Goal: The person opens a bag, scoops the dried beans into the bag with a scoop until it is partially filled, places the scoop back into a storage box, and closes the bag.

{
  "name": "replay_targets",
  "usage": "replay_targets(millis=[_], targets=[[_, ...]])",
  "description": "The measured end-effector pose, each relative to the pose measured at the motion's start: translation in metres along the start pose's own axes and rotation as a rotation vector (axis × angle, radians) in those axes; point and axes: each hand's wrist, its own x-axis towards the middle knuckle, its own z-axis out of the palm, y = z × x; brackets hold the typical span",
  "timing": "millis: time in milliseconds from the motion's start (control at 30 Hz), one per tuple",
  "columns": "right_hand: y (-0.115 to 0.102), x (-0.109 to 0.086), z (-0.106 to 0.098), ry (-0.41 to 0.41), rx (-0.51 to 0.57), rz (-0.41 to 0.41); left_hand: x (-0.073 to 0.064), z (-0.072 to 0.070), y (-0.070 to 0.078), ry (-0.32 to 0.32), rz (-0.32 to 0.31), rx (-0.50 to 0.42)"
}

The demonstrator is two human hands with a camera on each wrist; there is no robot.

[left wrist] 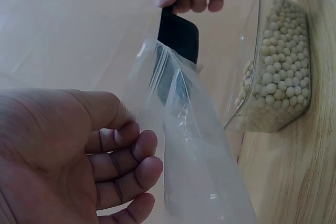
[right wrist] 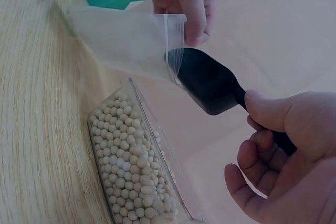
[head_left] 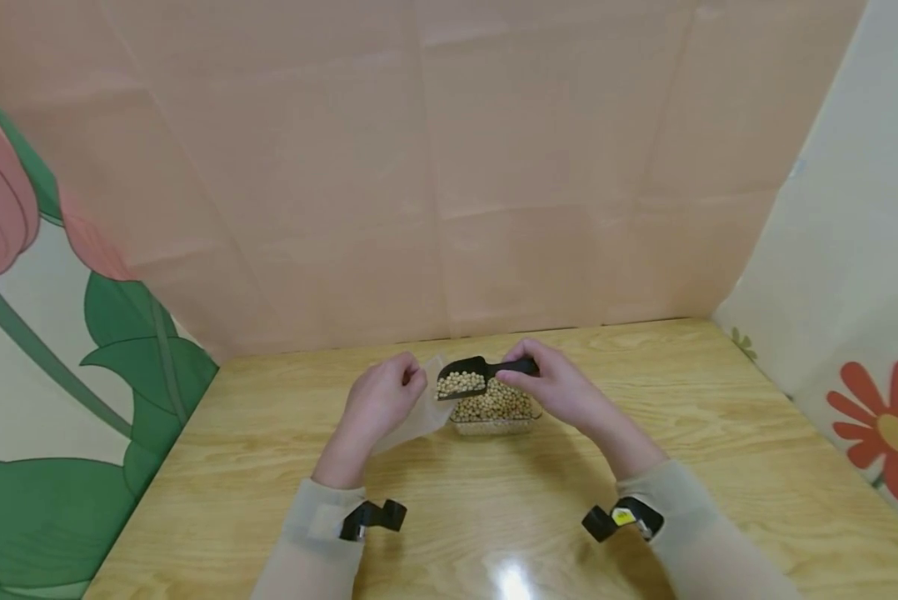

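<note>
Looks like the transfer step: right hand (head_left: 557, 383) grips the black scoop (head_left: 476, 365) by its handle, thumb against fingers, with a load of pale round beans (head_left: 461, 383) in the bowl. Left hand (head_left: 377, 396) pinches the edge of the clear plastic bag (left wrist: 197, 150) between thumb and forefinger, other fingers loosely curled. Scoop's front end sits in the bag mouth — left wrist view shows it through the film. Source container (head_left: 490, 428), clear and well filled with the same beans, stands on the table just below the scoop, between the hands. No beans visible in the bag, but its bottom is hard to see. My read: next move calls for pushing the scoop a bit deeper, then tipping it while the left pinch keeps the mouth spread; spill risk is at the lip. Surface is a light wood-grain table (head_left: 261, 492), a lamp-like glare near its front edge. Behind it, a creased pinkish-tan sheet (head_left: 306, 183); left wall has a big pink tulip print (head_left: 2, 192) with green leaves, right wall a red flower print (head_left: 896, 433) — both walls pale underneath.
</note>
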Motion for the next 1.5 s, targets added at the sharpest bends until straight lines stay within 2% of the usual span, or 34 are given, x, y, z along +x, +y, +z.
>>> replay_targets(millis=[433, 567, 767, 933, 1167, 1400, 1500], targets=[[-0.007, -0.003, 0.006, 0.012, -0.047, 0.009, -0.002, -0.004, -0.003, 0.010, 0.001, -0.028], [-0.010, -0.003, 0.011, 0.037, -0.097, -0.024, -0.002, -0.005, -0.004, 0.019, 0.007, -0.019], [-0.013, -0.005, 0.020, 0.078, -0.181, -0.116, -0.003, -0.008, -0.004, 0.025, 0.006, -0.011], [-0.014, -0.007, 0.028, 0.095, -0.214, -0.142, -0.003, -0.009, -0.005, 0.027, 0.009, 0.003], [-0.016, -0.009, 0.029, 0.098, -0.148, -0.089, -0.004, -0.010, -0.007, 0.005, 0.004, -0.010], [-0.017, -0.010, 0.014, 0.106, -0.094, -0.061, -0.002, -0.007, -0.011, -0.012, -0.004, -0.007], [-0.016, -0.011, 0.006, 0.112, -0.104, -0.050, -0.002, -0.006, -0.012, -0.017, -0.008, -0.008]])
